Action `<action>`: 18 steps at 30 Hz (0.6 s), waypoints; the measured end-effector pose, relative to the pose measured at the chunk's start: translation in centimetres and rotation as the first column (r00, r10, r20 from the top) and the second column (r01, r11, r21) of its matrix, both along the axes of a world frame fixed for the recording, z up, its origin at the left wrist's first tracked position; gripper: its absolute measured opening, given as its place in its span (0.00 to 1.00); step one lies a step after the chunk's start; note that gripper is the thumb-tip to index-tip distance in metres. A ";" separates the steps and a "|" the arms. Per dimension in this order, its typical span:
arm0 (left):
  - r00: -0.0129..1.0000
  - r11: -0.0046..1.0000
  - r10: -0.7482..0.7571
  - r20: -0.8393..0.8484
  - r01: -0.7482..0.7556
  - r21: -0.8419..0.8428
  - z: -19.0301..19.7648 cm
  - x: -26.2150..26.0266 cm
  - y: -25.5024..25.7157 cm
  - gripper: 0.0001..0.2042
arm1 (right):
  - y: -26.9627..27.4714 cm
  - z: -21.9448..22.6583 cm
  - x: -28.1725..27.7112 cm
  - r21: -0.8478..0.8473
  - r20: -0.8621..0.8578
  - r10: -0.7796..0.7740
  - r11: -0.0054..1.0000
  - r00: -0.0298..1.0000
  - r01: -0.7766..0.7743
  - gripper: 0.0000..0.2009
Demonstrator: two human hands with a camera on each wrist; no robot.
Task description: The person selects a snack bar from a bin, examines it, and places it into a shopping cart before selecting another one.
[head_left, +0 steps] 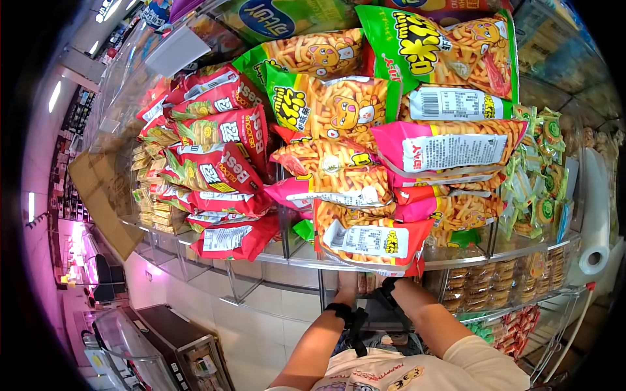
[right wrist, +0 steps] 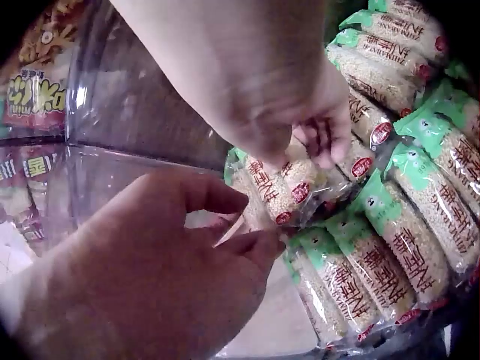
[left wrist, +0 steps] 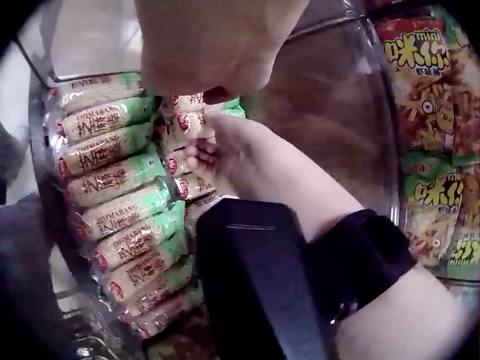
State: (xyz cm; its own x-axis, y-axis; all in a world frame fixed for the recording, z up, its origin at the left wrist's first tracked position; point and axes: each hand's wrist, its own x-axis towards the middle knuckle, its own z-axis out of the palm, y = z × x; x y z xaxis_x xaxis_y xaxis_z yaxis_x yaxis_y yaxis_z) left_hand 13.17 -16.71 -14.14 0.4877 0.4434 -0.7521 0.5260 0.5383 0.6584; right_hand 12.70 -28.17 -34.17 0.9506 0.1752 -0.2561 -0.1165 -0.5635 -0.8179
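Note:
Wrapped sesame sticks point(right wrist: 405, 244) with green wrapper ends lie in rows in a clear bin. In the right wrist view my left hand point(right wrist: 157, 255) reaches in from the lower left, thumb and forefinger pinching the end of a sesame stick packet point(right wrist: 259, 202). Just above it, my right hand point(right wrist: 319, 131) has curled fingers around the upper part of the same small group of packets. The left wrist view shows the right hand's fingers among the sticks, while the left hand's fingertips are hidden there. In the head view the shelf edge covers both hands.
Above the hands, a clear shelf point(head_left: 456, 260) holds piled bags of shrimp-flavoured snacks point(head_left: 352, 107) and red snack bags point(head_left: 222, 166). Round biscuits point(head_left: 473, 287) sit in a lower compartment to the right. A cardboard sheet point(head_left: 98, 195) leans at the left.

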 end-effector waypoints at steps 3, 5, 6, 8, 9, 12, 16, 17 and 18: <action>0.998 0.996 -0.060 0.026 0.058 0.069 -1.5 -0.3 0.3 0.17 | -0.3 3.6 1.2 -0.022 0.006 0.039 0.999 0.999 -0.039 0.16; 0.985 0.966 -0.167 0.035 0.157 0.205 -2.9 -0.9 0.5 0.17 | -0.1 5.2 1.5 -0.059 0.013 0.079 0.995 0.997 -0.078 0.15; 0.974 0.937 -0.224 0.033 0.206 0.283 -3.5 -1.3 0.7 0.17 | 0.1 6.2 2.0 -0.079 0.021 0.090 0.993 0.996 -0.088 0.15; 0.934 0.838 -0.357 0.004 0.318 0.443 -4.4 -2.0 1.0 0.17 | 0.4 7.5 2.2 -0.145 0.040 0.111 0.984 0.993 -0.104 0.14; 0.904 0.775 -0.427 -0.024 0.380 0.505 -4.7 -2.4 1.2 0.17 | 0.8 8.6 2.4 -0.209 0.055 0.147 0.969 0.988 -0.133 0.14; 0.789 0.622 -0.580 -0.202 0.589 0.517 -4.1 -2.8 2.3 0.17 | 2.2 11.6 3.6 -0.359 0.099 0.247 0.912 0.964 -0.197 0.14; 0.742 0.541 -0.647 -0.175 0.608 0.581 -2.6 -3.4 1.8 0.19 | 5.8 8.3 3.3 0.558 -0.034 -0.058 0.827 0.998 0.067 0.22; 0.727 0.528 -0.685 -0.051 0.543 0.653 -3.6 -4.1 1.6 0.19 | 5.5 9.3 3.8 0.198 0.015 -0.009 0.980 1.000 0.006 0.19; 0.691 0.521 -0.720 0.071 0.470 0.712 -4.0 -4.4 1.6 0.19 | 4.8 10.5 4.1 -0.199 0.038 0.046 0.979 0.998 -0.037 0.17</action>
State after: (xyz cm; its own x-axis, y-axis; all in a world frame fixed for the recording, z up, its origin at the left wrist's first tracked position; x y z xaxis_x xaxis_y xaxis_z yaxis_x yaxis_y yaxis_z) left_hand 8.77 -15.12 -18.16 0.9586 0.2251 -0.1745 0.2542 -0.3998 0.8807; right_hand 16.81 -23.36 -23.69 0.9543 0.1645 -0.2494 -0.0573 -0.7185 -0.6931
